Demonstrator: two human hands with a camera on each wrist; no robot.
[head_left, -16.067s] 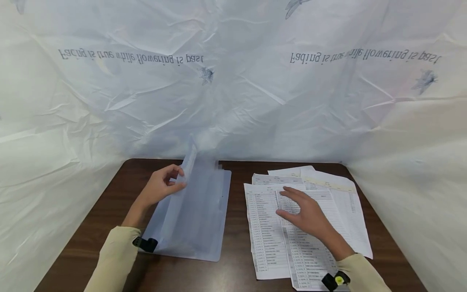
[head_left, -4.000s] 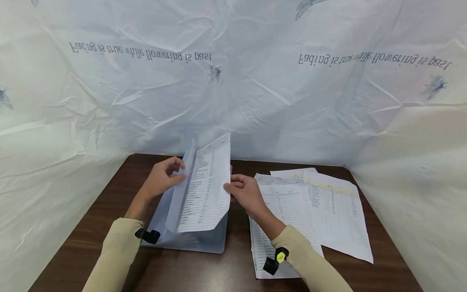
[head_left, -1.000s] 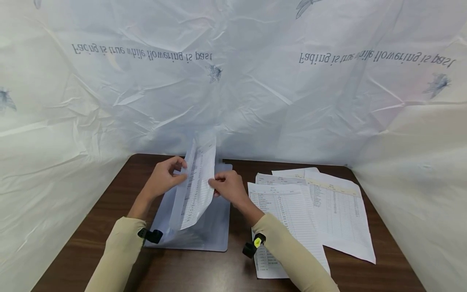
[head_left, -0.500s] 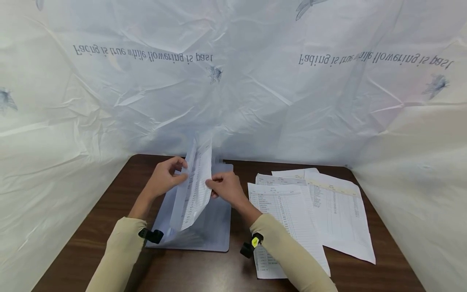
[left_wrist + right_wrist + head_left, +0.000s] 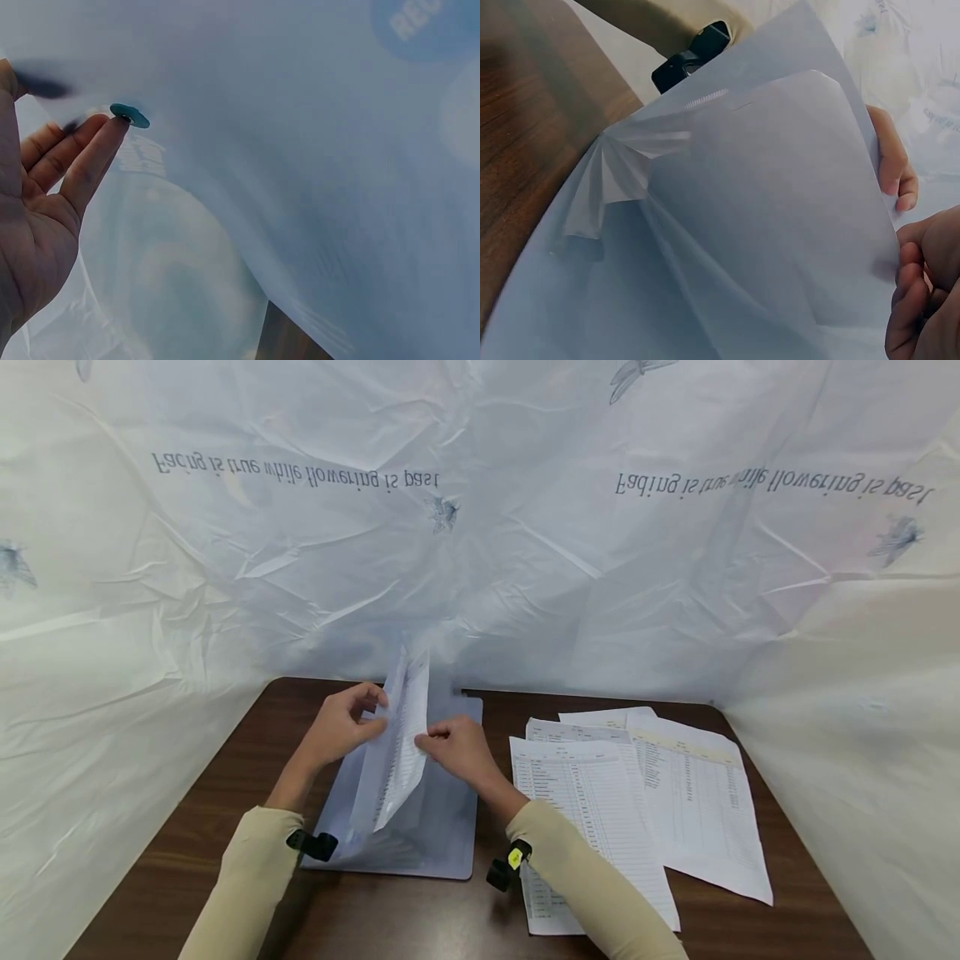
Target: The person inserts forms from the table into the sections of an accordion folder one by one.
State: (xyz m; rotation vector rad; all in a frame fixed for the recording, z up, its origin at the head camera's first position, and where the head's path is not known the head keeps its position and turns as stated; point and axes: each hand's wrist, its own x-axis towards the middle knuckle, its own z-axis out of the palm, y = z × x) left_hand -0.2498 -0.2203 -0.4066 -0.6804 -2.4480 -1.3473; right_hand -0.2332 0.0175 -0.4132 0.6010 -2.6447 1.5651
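Note:
On the table lies a translucent blue plastic document folder [image 5: 450, 827], its front cover raised and tilted. My left hand [image 5: 341, 727] pinches the raised cover's edge. A teal snap button [image 5: 131, 115] sits at those fingertips in the left wrist view. With thumb and fingertips, my right hand [image 5: 459, 750] grips the right edge of a printed sheet [image 5: 405, 756], which stands steeply against the inside of the cover. In the right wrist view the paper [image 5: 772, 157] is inside the folder's open mouth, its corner just above the pleated plastic gusset [image 5: 622, 165].
Several printed sheets [image 5: 585, 793] lie overlapping on the right of the brown wooden table [image 5: 375, 910], partly under my right sleeve. A sheet with a yellow header band [image 5: 697, 810] is among them. White plastic sheeting [image 5: 510, 568] surrounds the table.
My right hand went from above the pile to gripping a sheet at the folder. Over the last seconds it moved left, and the sheet swung closer to the cover. The left hand keeps its hold.

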